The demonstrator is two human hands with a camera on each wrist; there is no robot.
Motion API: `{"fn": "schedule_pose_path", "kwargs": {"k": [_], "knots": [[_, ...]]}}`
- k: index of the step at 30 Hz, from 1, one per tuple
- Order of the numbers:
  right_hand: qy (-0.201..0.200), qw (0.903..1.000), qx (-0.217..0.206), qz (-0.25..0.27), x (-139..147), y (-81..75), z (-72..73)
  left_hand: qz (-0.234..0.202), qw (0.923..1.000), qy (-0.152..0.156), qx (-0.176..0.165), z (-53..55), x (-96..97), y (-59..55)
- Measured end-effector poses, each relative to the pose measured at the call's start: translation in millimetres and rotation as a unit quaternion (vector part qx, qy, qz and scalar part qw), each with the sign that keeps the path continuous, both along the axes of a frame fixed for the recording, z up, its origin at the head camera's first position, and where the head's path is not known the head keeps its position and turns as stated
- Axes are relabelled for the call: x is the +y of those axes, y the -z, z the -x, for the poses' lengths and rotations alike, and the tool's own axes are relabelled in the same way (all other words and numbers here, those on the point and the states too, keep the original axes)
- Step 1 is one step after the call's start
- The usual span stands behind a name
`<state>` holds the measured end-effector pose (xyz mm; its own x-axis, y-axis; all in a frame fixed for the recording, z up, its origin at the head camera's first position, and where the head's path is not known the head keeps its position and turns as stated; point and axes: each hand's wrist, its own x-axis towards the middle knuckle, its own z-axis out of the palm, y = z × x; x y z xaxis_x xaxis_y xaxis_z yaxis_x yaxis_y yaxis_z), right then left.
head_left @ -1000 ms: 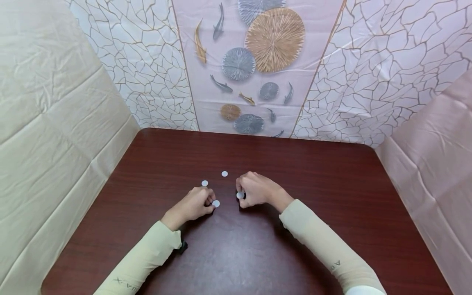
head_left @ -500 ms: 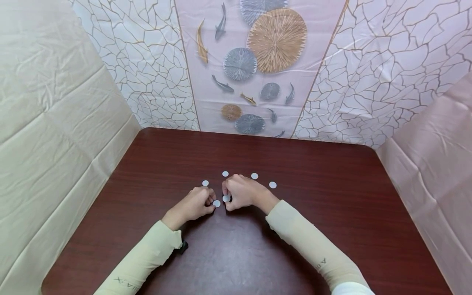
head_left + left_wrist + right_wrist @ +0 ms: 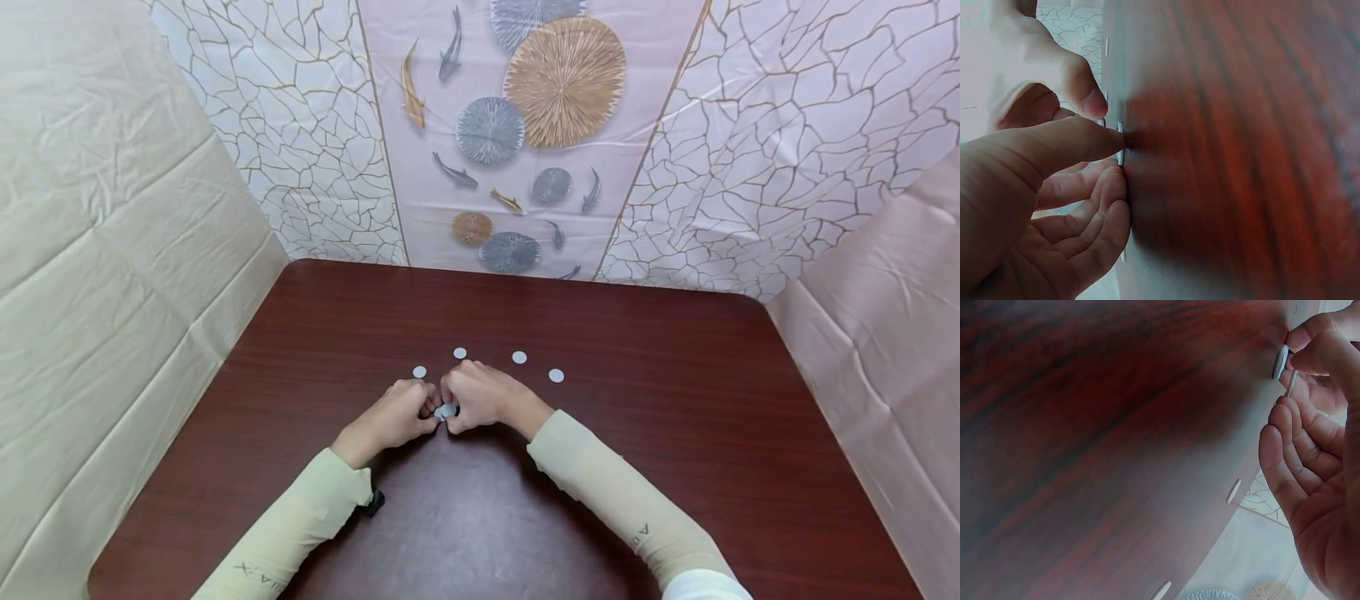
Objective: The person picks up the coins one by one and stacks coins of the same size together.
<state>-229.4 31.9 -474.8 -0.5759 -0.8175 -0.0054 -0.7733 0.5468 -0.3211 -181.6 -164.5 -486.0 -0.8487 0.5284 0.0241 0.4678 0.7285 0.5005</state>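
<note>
My left hand (image 3: 397,412) rests low on the brown table with thumb and fingers around a thin round white disc (image 3: 1121,155) lying there. My right hand (image 3: 483,396) has come up beside it, pinching a second white disc (image 3: 1291,383) between thumb and fingers. In the head view this held disc (image 3: 449,410) overlaps the left hand's disc, partly covering it. The right wrist view shows the lower disc (image 3: 1280,362) close to the tabletop, with the held one slightly tilted and just above it.
Behind the hands, several more white discs form a loose arc: a left one (image 3: 419,372), another near the middle (image 3: 460,353), and two to the right (image 3: 519,357). The dark table (image 3: 637,350) meets patterned cloth (image 3: 480,192) at its back edge.
My right hand has moved left, carrying its disc to the left hand's disc. Two discs that it hid earlier on the right now show. The left hand has stayed in place.
</note>
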Motion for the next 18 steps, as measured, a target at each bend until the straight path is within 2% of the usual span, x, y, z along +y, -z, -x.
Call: {"fn": "schedule_pose_path", "kwargs": {"k": [9,18], "knots": [[0.007,0.9997,-0.020,0.011,-2.3,5.7,-1.1,-0.007,0.9999,-0.002,0.010,0.0,0.5,1.5],[0.027,0.9994,-0.015,0.015,-5.1,9.1,-3.4,-0.004,0.9998,-0.010,0.015,-2.2,0.2,1.1]]}}
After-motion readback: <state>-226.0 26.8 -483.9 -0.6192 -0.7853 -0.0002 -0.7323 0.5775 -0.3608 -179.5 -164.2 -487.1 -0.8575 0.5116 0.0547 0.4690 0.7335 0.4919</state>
